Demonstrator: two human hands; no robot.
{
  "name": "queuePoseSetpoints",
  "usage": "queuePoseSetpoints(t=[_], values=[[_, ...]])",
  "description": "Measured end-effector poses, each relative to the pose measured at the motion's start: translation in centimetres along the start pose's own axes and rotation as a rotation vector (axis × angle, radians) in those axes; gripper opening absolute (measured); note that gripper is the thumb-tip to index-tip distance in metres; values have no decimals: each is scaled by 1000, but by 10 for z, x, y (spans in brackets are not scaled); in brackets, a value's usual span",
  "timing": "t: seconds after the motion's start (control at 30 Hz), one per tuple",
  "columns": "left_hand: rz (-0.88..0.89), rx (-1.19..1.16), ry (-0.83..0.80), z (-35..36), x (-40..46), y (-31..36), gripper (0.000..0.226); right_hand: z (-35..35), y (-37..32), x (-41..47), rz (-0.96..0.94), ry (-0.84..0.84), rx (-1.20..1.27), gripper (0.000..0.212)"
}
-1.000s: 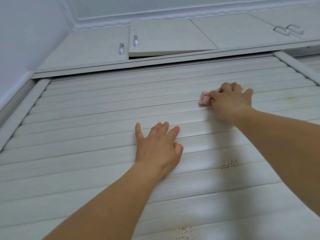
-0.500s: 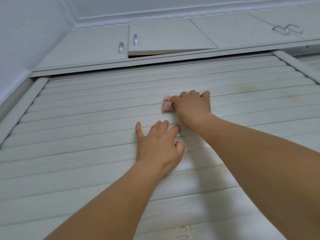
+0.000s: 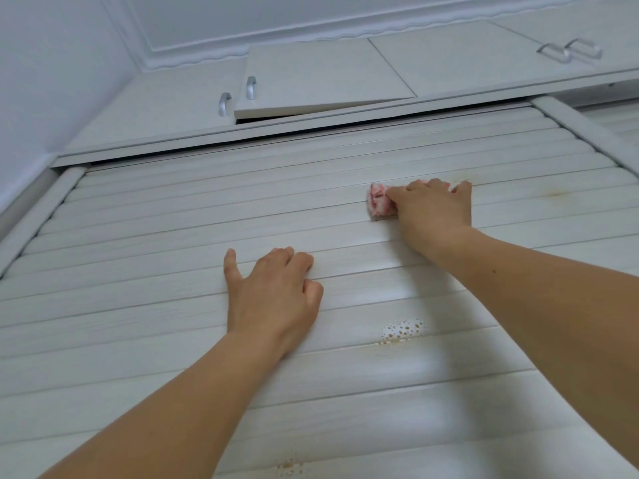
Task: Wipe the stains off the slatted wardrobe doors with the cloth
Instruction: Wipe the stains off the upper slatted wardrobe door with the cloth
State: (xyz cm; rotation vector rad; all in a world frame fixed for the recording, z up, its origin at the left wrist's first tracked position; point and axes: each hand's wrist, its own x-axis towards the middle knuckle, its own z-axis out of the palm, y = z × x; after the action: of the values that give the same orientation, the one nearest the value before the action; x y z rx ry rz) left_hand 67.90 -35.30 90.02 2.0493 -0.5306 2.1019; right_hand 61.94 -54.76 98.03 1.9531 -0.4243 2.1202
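Observation:
The white slatted wardrobe door (image 3: 145, 243) fills most of the view. My right hand (image 3: 434, 210) grips a bunched pink and white cloth (image 3: 379, 202) and presses it against an upper slat. My left hand (image 3: 273, 293) rests on the slats lower down and to the left, thumb spread, fingers partly bent. A patch of brown speckled stains (image 3: 401, 331) lies below my right forearm. Another speckled stain (image 3: 290, 466) sits near the bottom edge, and a faint yellowish mark (image 3: 556, 193) lies right of the cloth hand.
Above the slatted door run upper cabinet doors with metal handles (image 3: 224, 103); one of them (image 3: 321, 81) hangs slightly ajar. A second pair of handles (image 3: 568, 51) is at the top right. A wall (image 3: 45, 81) borders the left side, and another slatted door (image 3: 619, 122) begins at the right.
My right hand slid the cloth left along the slat, then back to the right and a little higher. My left hand stayed in place, its fingers now more bent.

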Motion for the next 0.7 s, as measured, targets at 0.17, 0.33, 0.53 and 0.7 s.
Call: queuePoseSetpoints(t=[0.17, 0.33, 0.53, 0.7], values=[[2, 20, -37, -3, -1, 1, 40, -6, -17, -11, 12, 16, 39, 38], [2, 56, -42, -3, -2, 1, 43, -7, -56, -24, -223, 60, 127, 36], [22, 117, -33, -3, -5, -1, 60, -4, -29, -20, -194, 66, 51, 34], [6, 106, -13, -2, -4, 4, 68, 0, 32, -18, -45, 26, -38, 34]])
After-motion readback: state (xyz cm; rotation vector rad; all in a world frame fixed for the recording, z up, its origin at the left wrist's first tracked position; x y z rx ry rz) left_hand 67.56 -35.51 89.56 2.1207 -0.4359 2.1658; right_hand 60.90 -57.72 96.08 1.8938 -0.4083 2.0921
